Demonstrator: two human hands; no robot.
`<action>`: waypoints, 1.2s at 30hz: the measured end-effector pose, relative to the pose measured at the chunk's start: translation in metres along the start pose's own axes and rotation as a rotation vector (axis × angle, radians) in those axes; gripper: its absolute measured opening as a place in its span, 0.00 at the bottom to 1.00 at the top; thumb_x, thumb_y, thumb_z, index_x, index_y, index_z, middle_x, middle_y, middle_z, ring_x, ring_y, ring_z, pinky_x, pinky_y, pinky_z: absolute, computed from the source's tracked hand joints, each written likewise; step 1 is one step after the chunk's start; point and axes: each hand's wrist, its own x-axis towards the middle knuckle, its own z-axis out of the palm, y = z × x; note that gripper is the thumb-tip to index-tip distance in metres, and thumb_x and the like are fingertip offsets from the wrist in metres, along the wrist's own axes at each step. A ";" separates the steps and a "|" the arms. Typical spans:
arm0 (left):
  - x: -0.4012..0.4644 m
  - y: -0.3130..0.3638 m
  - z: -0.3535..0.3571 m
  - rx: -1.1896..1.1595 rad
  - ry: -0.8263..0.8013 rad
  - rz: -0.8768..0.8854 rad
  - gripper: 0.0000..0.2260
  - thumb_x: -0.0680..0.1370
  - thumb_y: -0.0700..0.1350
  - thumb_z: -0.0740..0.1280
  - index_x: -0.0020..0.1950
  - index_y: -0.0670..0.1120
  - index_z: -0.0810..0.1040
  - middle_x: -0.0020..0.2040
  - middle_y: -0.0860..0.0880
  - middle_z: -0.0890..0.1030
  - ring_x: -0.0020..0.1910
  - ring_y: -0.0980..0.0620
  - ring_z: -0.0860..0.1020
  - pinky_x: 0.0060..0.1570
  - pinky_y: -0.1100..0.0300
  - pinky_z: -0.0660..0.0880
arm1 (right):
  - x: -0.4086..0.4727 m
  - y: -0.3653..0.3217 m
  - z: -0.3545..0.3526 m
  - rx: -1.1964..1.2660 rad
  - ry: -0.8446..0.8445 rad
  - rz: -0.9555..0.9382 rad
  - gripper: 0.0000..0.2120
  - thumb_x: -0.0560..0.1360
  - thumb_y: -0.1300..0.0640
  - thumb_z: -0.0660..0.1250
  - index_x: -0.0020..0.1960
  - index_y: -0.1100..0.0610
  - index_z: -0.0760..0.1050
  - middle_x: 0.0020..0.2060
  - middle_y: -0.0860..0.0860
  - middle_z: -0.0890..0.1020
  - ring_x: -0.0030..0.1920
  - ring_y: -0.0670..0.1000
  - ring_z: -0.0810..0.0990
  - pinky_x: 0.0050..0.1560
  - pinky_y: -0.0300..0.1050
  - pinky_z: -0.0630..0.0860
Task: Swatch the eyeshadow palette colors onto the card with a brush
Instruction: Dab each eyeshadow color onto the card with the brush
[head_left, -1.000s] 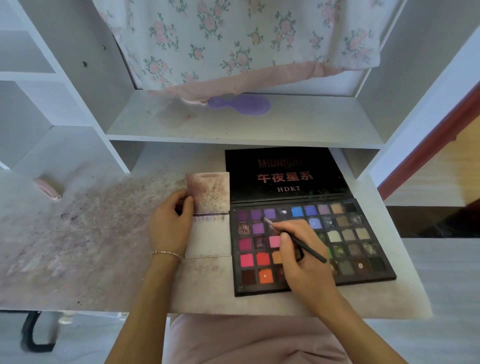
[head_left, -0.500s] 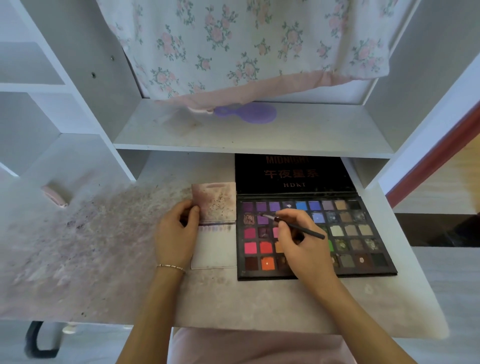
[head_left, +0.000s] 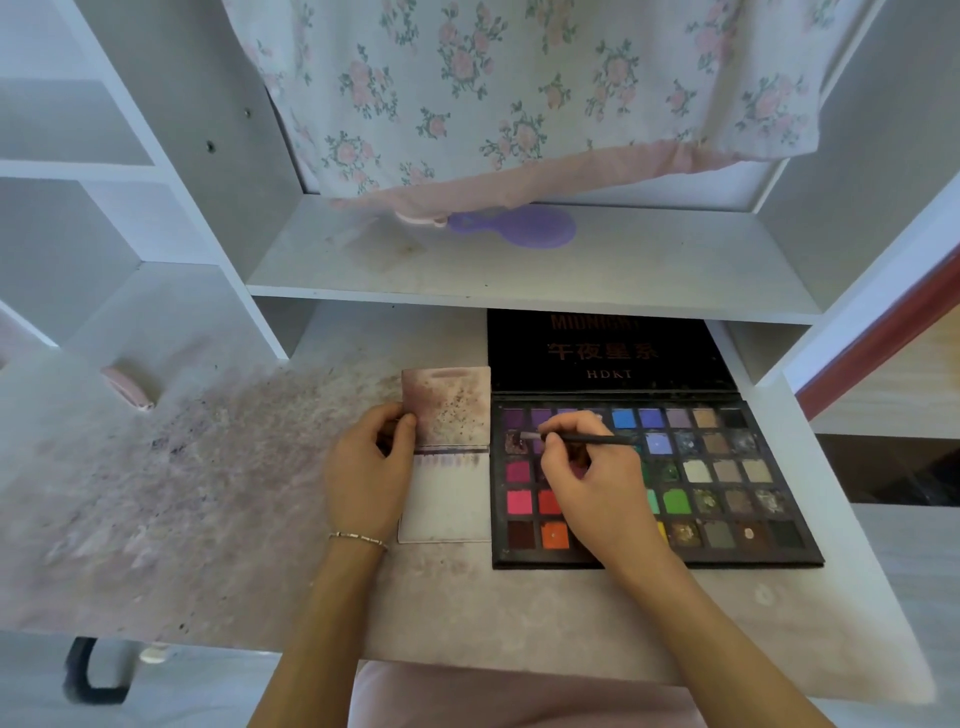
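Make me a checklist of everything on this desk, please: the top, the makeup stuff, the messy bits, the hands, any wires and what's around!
Surface: white desk, heavily dusted with pinkish powder and dark specks on its left part.
Job's things: open eyeshadow palette, lid propped back; card beside it, a row of faint purple strokes near its top; brush, tip at a dark pan in the left column.
Clutter: stained square sheet above the card; pink object at far left.
Grippers: left hand holds the sheet's edge; right hand pinches the brush.
Cables: nothing seen.
Surroundings: white shelf with a purple hand mirror; floral cloth hanging above.
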 end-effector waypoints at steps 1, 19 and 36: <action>0.000 0.000 0.000 -0.004 -0.004 -0.002 0.07 0.75 0.41 0.64 0.49 0.45 0.80 0.40 0.55 0.78 0.39 0.55 0.76 0.42 0.62 0.71 | 0.001 0.000 0.001 -0.016 -0.007 -0.004 0.13 0.75 0.62 0.62 0.41 0.44 0.70 0.30 0.46 0.76 0.32 0.47 0.74 0.28 0.37 0.70; 0.000 0.002 0.000 0.016 -0.013 -0.024 0.07 0.76 0.42 0.64 0.51 0.45 0.80 0.41 0.53 0.78 0.40 0.53 0.76 0.43 0.61 0.71 | 0.001 0.002 0.001 -0.083 -0.009 -0.030 0.13 0.74 0.63 0.62 0.40 0.45 0.69 0.30 0.45 0.76 0.30 0.40 0.74 0.26 0.30 0.68; 0.020 -0.009 -0.022 -0.163 -0.241 -0.070 0.06 0.73 0.39 0.68 0.46 0.48 0.82 0.41 0.51 0.82 0.37 0.55 0.80 0.45 0.62 0.76 | -0.008 -0.014 0.016 0.130 -0.005 -0.038 0.10 0.73 0.61 0.65 0.41 0.47 0.71 0.33 0.47 0.78 0.34 0.43 0.77 0.31 0.32 0.72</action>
